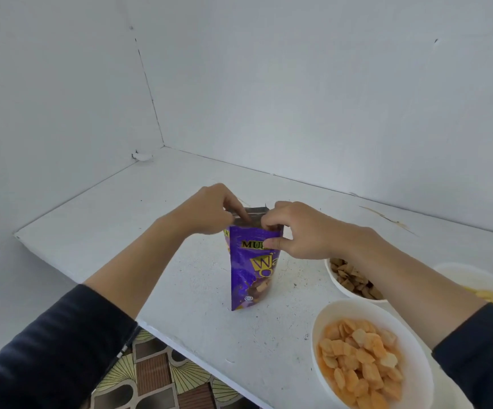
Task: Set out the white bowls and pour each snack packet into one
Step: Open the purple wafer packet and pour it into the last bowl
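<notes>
A purple snack packet (246, 267) stands upright on the white table (180, 261), its silver top strip between my hands. My left hand (210, 212) pinches the top's left side. My right hand (295, 231) pinches the top's right side, thumb on the packet's front. To the right, a white bowl (372, 349) holds orange snack pieces, a second white bowl (348, 278) behind it holds brown pieces, and a third white bowl (475, 284) with yellowish pieces is partly hidden by my right forearm.
The table sits in a corner between two white walls (298, 84). Its front edge runs diagonally at the lower left, above a patterned floor (156, 373). Dark crumbs dot the surface near the packet.
</notes>
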The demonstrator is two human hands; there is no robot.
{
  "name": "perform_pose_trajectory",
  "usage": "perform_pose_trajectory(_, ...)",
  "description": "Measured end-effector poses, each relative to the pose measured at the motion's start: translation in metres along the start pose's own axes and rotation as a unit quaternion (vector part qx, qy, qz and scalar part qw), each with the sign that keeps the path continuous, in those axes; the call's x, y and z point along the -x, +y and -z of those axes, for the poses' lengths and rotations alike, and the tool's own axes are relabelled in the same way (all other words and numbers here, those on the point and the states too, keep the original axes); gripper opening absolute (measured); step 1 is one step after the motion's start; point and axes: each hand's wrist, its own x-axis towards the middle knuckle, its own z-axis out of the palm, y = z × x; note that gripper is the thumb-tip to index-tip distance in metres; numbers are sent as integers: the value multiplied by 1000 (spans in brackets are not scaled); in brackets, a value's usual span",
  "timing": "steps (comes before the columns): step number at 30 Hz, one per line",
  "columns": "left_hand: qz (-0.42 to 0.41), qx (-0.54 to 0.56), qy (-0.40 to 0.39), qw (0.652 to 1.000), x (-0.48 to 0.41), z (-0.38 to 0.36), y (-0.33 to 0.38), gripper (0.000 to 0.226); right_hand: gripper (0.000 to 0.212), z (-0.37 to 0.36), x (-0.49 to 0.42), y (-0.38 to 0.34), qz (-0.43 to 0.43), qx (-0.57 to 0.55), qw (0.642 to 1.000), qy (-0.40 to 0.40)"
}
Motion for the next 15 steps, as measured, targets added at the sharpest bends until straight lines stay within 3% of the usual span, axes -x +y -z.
perform_pose_trajectory(4, -21, 71, -34, 997, 0, -13, 7, 49, 14, -5, -3, -2, -2, 41, 999, 1)
perform_pose_trajectory(11, 7, 59, 68, 996, -9, -11, -7, 41, 15, 2, 2, 0, -13, 12, 1000, -26)
perform_pose_trajectory(15, -18, 103, 66, 992, -4, -17, -9, 39, 9, 5, 0, 0, -26, 41, 999, 1)
